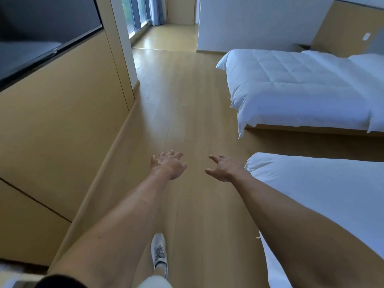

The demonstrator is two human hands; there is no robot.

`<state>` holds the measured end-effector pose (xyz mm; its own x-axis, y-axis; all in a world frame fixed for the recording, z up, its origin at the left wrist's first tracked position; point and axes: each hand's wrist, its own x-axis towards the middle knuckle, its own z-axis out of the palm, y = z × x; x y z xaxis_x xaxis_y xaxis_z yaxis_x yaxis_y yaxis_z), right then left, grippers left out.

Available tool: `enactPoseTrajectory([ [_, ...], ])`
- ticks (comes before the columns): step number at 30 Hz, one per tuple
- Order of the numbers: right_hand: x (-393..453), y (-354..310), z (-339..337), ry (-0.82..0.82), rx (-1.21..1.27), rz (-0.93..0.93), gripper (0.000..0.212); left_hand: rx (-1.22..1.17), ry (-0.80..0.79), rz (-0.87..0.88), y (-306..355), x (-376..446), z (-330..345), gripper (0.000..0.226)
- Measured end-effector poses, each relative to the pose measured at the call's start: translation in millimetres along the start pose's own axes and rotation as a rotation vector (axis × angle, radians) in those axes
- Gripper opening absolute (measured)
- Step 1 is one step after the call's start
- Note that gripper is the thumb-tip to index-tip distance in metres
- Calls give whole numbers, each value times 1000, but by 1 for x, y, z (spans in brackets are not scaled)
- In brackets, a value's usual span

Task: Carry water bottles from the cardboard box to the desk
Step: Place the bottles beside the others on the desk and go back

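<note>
Both arms stretch forward over the wooden floor [182, 104]. My left hand [168, 165] has its fingers spread and holds nothing. My right hand [223, 168] is a little to its right, fingers relaxed and slightly bent, also empty. No water bottle, cardboard box or desk shows in the head view.
Two beds with white duvets line the right side, one far [301, 88] and one near [324, 196]. A wood-panelled wall [62, 113] with a dark screen [41, 32] runs along the left. A floor aisle leads to windows [137, 13]. My shoe [159, 252] is on the floor below.
</note>
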<state>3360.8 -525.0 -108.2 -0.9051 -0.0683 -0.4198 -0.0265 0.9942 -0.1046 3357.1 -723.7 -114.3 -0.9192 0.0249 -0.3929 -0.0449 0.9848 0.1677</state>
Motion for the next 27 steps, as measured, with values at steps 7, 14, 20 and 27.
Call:
enactPoseTrajectory([
  [7,114,-21,-58,-32,22,102,74,-5,-28,25,-33,136,-55,60],
  [14,223,-48,-121,-24,47,158,73,23,-24,64,-60,262,-132,59],
  [20,312,-50,-153,-33,54,183,74,44,-44,88,-56,353,-162,60],
  [27,445,-29,-185,-57,69,168,74,55,-37,75,-39,476,-197,60],
])
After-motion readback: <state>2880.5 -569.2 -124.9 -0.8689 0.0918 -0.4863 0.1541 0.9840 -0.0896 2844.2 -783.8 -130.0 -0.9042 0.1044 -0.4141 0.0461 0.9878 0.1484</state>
